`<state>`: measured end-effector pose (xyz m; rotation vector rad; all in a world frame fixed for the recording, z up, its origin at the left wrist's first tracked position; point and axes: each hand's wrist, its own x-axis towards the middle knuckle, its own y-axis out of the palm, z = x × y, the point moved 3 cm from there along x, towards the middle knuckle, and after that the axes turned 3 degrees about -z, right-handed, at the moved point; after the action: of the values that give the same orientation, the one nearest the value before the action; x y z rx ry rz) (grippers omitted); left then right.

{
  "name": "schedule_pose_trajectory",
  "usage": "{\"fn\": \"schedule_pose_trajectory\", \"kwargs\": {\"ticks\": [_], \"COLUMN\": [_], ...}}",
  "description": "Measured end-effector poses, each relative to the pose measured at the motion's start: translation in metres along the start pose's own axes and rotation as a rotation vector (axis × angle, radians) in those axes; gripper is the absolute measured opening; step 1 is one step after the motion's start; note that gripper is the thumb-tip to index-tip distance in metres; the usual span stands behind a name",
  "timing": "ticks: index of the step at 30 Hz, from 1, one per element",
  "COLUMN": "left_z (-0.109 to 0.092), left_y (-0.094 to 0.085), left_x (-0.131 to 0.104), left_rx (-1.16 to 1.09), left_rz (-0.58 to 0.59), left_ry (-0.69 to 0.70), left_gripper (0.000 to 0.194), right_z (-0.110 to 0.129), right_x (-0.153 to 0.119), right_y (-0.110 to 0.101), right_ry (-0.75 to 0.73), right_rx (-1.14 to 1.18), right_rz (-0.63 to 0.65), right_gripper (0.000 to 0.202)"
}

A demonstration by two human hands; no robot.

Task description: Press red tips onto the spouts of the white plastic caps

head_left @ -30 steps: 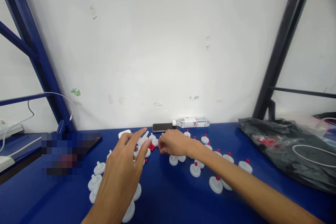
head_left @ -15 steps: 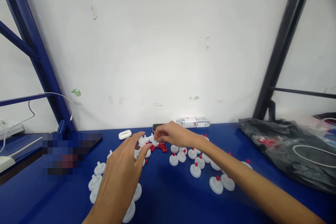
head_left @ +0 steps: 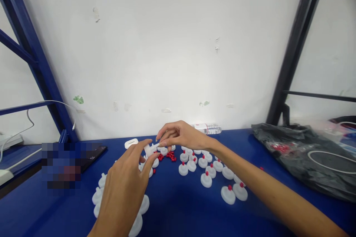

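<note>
Holding a white part [head_left: 149,150], the hands [head_left: 180,135] partly hide a bottle [head_left: 211,129].

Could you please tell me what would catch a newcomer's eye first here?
Probably the bright red pile of small caps on the blue tabletop, just beyond the two bare hands. Right of it spread white plastic discs with red-tipped stems. The crumpled black plastic bag at far right also stands out.
</note>
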<state>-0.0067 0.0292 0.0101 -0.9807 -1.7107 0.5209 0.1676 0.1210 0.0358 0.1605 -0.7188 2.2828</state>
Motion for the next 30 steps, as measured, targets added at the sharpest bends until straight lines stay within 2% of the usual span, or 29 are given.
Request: {"fn": "schedule_pose_trajectory", "kwargs": {"ticks": [5, 15, 21, 26, 30], "left_z": [-0.001, -0.004, -0.013, -0.016, -0.020], "left_y": [-0.001, 0.000, -0.012, -0.019, -0.023], "left_x": [0.000, 0.000, -0.004, -0.008, -0.011], "left_rx": [-0.010, -0.043, -0.112, -0.121, -0.190], "left_rz": [-0.019, -0.055, -0.253, -0.367, -0.425], "left_ry": [0.002, 0.096, 0.210, 0.207, 0.225], "left_gripper": [0.039, 0.033, 0.031, 0.036, 0.032], "right_z": [-0.002, -0.002, 0.005, 0.017, 0.034], "right_x": [0.001, 0.001, 0.000, -0.005, -0.010], "right_y": [0.000, 0.002, 0.002, 0.014, 0.020], "right_ry": [-0.013, -0.014, -0.052, -0.062, -0.150], "right_rx": [0.055, 0.109, 0.051, -0.029, -0.208], "right_rz": [0.010, 0.019, 0.019, 0.104, -0.003], "right_gripper": [0.024, 0.023, 0.027, 0.034, 0.035]}}
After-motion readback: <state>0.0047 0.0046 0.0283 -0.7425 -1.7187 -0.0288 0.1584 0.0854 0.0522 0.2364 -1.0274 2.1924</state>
